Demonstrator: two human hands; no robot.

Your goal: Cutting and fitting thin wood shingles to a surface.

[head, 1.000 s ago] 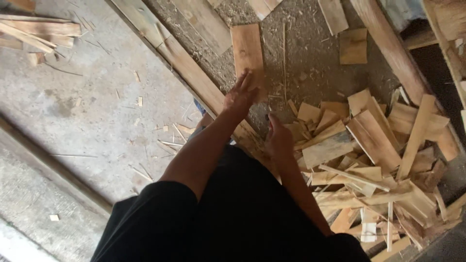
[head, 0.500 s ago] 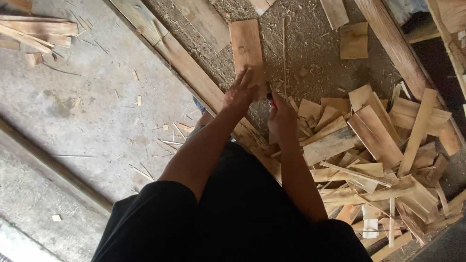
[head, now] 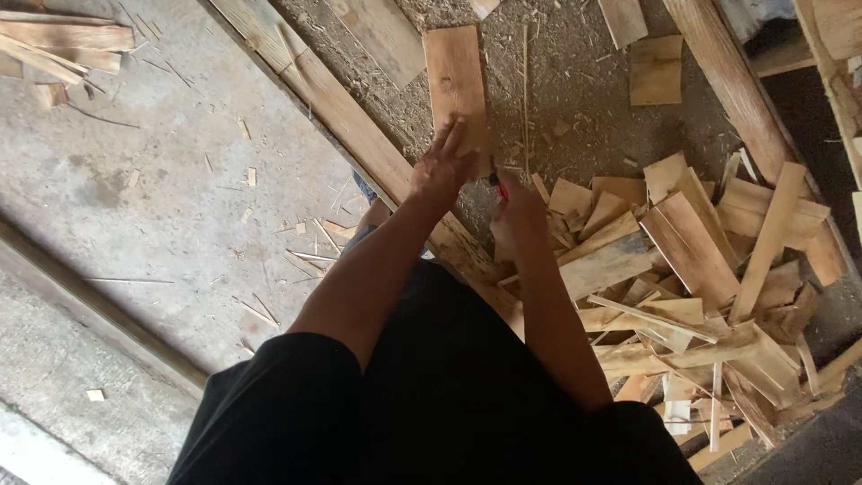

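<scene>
The right hand (head: 519, 214) has risen from the scrap pile (head: 691, 269) to meet the left hand (head: 442, 166), whose spread fingers press the flat board (head: 454, 76) at twelve o'clock; the right grips a small red-tipped tool (head: 496, 184).

A rough woodworking yard is indicated: a pile of split wood offcuts (head: 691, 278), long planks (head: 341, 117), sawdust-strewn concrete floor (head: 162, 189).

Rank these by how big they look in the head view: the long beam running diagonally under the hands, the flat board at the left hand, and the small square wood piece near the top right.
1. long beam, clearly largest.
2. flat board, which the left hand touches.
3. square wood piece, smallest.
All lie on the ground at similar distance, so the order looks reliable.
</scene>
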